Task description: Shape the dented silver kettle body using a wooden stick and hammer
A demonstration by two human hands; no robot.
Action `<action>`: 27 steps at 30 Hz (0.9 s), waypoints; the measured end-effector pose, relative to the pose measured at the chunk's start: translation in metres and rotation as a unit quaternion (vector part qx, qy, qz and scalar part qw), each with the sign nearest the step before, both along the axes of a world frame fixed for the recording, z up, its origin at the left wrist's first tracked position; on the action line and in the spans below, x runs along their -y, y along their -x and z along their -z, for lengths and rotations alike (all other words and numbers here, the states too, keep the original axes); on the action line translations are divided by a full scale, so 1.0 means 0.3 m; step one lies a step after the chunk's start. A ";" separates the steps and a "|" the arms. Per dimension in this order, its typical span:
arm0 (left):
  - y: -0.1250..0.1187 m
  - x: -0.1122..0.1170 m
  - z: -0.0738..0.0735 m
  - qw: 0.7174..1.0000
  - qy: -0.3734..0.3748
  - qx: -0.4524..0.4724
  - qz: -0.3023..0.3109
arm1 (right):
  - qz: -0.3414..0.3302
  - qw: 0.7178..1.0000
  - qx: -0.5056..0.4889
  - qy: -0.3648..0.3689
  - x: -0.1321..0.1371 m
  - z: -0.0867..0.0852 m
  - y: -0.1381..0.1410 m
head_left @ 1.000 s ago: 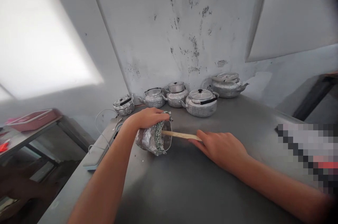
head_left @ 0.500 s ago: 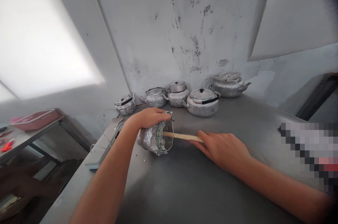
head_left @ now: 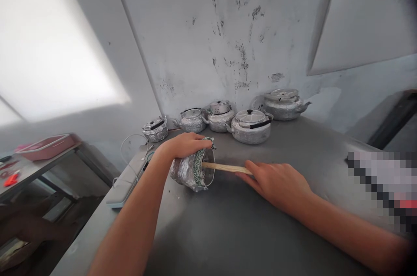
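Observation:
A dented silver metal pot (head_left: 185,172) with a green-and-white patterned band round its neck lies tilted on the table, its round mouth turned to the right. My left hand (head_left: 187,145) is closed over its upper side, holding it; the fingertips rest near the rim. In my right hand (head_left: 280,180) is a pale wooden stick (head_left: 228,167), gripped between thumb and fingers. The stick's far end reaches into the pot's mouth, where its tip is hidden.
Several silver kettles stand along the wall, among them a lidded one (head_left: 250,130) and a larger one (head_left: 284,106) farther right. A power strip (head_left: 122,193) with a white cable lies at the table's left edge. A pink basket (head_left: 48,148) sits on a side table.
Almost nothing differs. The whole view has shifted very slightly, while both hands, the pot and the stick keep about the same positions.

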State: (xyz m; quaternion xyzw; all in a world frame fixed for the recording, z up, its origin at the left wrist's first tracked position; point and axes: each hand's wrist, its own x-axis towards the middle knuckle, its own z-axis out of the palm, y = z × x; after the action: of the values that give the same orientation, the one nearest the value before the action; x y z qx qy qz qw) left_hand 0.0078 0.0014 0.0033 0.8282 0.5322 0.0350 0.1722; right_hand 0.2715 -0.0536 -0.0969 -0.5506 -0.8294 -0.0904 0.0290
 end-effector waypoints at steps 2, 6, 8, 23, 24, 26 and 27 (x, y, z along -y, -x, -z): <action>0.000 0.000 0.000 1.000 0.003 -0.001 0.000 | -0.014 1.000 0.001 -0.002 -0.002 0.000 -0.002; -0.001 -0.001 -0.001 1.000 0.000 -0.002 0.003 | -0.001 1.000 -0.004 -0.004 -0.007 0.000 -0.009; -0.003 0.001 -0.002 1.000 0.005 -0.004 0.003 | -0.013 1.000 -0.007 -0.009 -0.006 0.002 -0.011; 0.001 -0.004 -0.001 1.000 0.000 -0.006 0.006 | -0.012 1.000 -0.019 -0.006 -0.008 0.015 -0.009; 0.001 -0.005 0.000 1.000 0.004 -0.004 0.003 | -0.019 1.000 -0.018 -0.008 -0.008 0.014 -0.009; 0.000 -0.005 0.002 1.000 0.005 0.001 -0.004 | -0.020 1.000 -0.019 -0.001 -0.006 0.014 -0.009; 0.000 -0.005 0.002 1.000 0.004 0.002 -0.004 | -0.016 1.000 -0.020 0.003 -0.006 0.013 -0.008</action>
State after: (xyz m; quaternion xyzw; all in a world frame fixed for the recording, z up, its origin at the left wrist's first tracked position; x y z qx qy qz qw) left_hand 0.0079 0.0028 0.0025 0.8251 0.5355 0.0357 0.1764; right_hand 0.2739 -0.0519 -0.1008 -0.5390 -0.8376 -0.0767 0.0454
